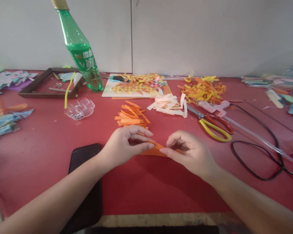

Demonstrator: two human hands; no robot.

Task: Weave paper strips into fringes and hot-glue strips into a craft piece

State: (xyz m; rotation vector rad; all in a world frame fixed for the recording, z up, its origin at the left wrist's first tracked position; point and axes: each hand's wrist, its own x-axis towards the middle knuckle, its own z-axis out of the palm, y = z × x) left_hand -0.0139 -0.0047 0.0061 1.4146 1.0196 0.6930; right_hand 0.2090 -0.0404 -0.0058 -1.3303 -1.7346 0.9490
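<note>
An orange paper strip (156,145) is pinched between my left hand (127,143) and my right hand (189,151), just above the red table. Thumb and fingers of both hands are closed on it. More flat orange paper (151,151) shows beneath the strip; whether it is a separate piece I cannot tell. Right behind my left hand lies a loose pile of orange strips (132,117). A heap of pale peach strips (169,104) sits a little farther back to the right.
A black phone (85,188) lies by my left forearm. Red-and-yellow-handled scissors (215,128), a pink glue gun (217,108) and its black cord (249,177) are at the right. Farther back stand a green bottle (81,55), a dark frame (45,95), a clear dish (80,109) and yellow-orange paper pieces (203,91).
</note>
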